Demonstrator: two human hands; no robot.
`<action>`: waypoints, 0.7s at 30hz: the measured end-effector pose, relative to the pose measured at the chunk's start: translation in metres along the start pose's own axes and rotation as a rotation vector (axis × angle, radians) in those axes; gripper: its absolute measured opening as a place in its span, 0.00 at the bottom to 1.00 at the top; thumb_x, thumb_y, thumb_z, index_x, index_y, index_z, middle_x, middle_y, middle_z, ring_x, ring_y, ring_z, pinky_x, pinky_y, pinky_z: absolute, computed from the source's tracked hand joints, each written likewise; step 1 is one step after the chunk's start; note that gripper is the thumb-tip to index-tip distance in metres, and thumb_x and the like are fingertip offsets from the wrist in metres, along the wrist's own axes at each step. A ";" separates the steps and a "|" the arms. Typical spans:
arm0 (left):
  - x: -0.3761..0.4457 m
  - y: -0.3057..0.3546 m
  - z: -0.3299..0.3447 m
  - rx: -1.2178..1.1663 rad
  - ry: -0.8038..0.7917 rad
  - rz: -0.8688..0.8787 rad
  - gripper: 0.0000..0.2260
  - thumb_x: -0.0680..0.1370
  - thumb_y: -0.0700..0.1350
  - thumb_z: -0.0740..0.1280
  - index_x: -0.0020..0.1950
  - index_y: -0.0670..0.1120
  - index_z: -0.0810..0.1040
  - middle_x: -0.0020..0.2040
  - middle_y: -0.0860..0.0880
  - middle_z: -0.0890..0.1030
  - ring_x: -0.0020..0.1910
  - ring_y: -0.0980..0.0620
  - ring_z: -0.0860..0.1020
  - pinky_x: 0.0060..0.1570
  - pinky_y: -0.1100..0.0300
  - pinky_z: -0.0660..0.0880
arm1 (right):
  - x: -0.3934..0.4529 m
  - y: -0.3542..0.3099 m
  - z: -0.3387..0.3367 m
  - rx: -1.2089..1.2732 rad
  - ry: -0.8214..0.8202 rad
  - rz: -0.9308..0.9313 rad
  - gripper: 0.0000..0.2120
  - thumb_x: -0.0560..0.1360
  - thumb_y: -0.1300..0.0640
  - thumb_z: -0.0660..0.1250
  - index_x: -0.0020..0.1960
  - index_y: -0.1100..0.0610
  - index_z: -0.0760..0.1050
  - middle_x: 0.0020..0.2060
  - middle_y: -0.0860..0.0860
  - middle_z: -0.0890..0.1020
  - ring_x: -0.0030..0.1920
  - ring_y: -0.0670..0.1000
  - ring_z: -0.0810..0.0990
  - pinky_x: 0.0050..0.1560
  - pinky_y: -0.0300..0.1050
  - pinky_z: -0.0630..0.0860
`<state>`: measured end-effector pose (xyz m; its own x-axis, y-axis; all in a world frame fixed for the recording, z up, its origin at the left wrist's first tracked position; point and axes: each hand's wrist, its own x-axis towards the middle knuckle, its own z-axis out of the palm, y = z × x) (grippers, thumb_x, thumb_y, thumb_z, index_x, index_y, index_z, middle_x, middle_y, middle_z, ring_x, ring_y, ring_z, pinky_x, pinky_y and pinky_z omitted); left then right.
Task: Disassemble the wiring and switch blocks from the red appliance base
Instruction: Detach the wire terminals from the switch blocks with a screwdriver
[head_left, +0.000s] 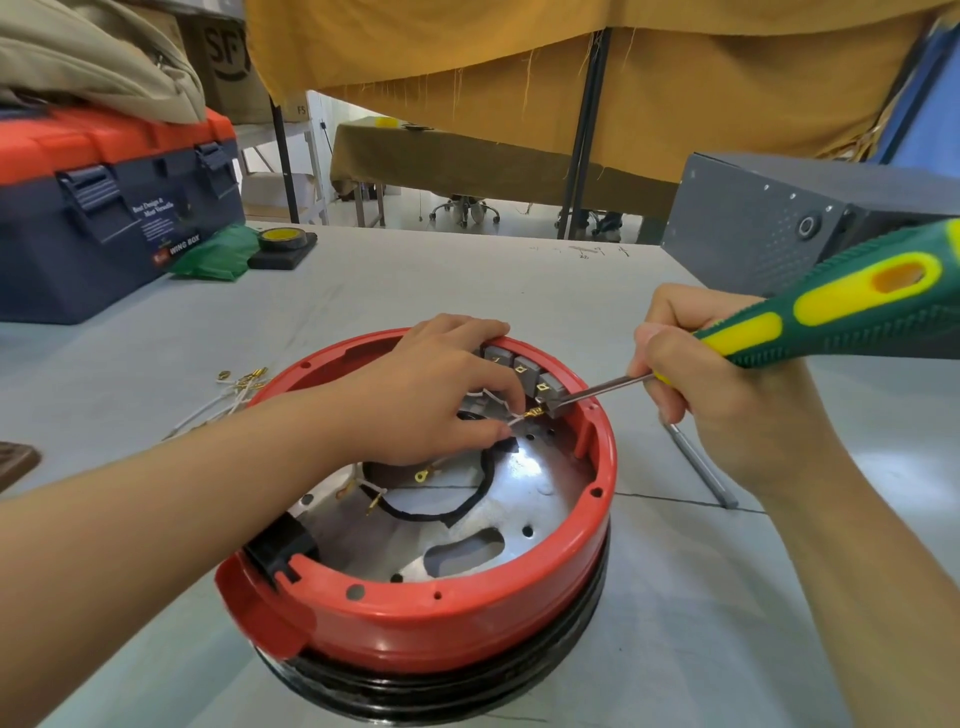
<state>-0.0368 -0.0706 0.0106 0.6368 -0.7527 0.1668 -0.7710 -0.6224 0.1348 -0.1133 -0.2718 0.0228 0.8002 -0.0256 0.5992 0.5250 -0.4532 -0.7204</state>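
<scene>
At frame centre we see our left hand (436, 395) pinching a thin white wire (519, 420) inside the round, glossy red base (415, 618); our right hand (696, 374) grips a ribbed green-yellow screwdriver (852, 306) against grey switch blocks (524, 371).

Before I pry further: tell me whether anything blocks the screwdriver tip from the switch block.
Nothing visible does. The screwdriver in the right hand already has its tip at the nearest switch block, while the left hand pinches the white wire just below it.

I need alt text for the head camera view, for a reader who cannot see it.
Inside a red appliance base, the left hand pinches a white wire while the right hand holds a green screwdriver, its tip at a grey switch block.
</scene>
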 end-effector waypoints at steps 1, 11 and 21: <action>0.000 0.000 0.000 0.002 -0.002 -0.002 0.11 0.75 0.57 0.64 0.57 0.62 0.76 0.76 0.50 0.57 0.74 0.51 0.53 0.73 0.51 0.54 | 0.000 0.000 0.001 0.004 0.010 0.004 0.14 0.70 0.60 0.59 0.31 0.69 0.66 0.20 0.57 0.66 0.22 0.44 0.64 0.25 0.32 0.63; 0.001 0.000 0.001 0.007 0.005 0.006 0.12 0.75 0.58 0.63 0.57 0.62 0.76 0.75 0.50 0.58 0.74 0.49 0.54 0.72 0.50 0.55 | 0.001 0.003 0.008 0.109 0.073 0.050 0.13 0.67 0.60 0.59 0.28 0.67 0.66 0.17 0.50 0.65 0.21 0.46 0.62 0.24 0.33 0.61; 0.001 -0.001 0.001 0.003 0.020 0.015 0.11 0.75 0.57 0.64 0.57 0.61 0.76 0.75 0.50 0.58 0.73 0.50 0.54 0.72 0.53 0.54 | -0.004 -0.003 0.005 -0.102 -0.019 -0.096 0.16 0.71 0.61 0.60 0.31 0.72 0.64 0.28 0.61 0.67 0.24 0.44 0.62 0.27 0.33 0.59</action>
<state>-0.0350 -0.0709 0.0096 0.6252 -0.7574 0.1881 -0.7802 -0.6119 0.1294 -0.1171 -0.2659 0.0210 0.7536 0.0388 0.6562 0.5679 -0.5411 -0.6203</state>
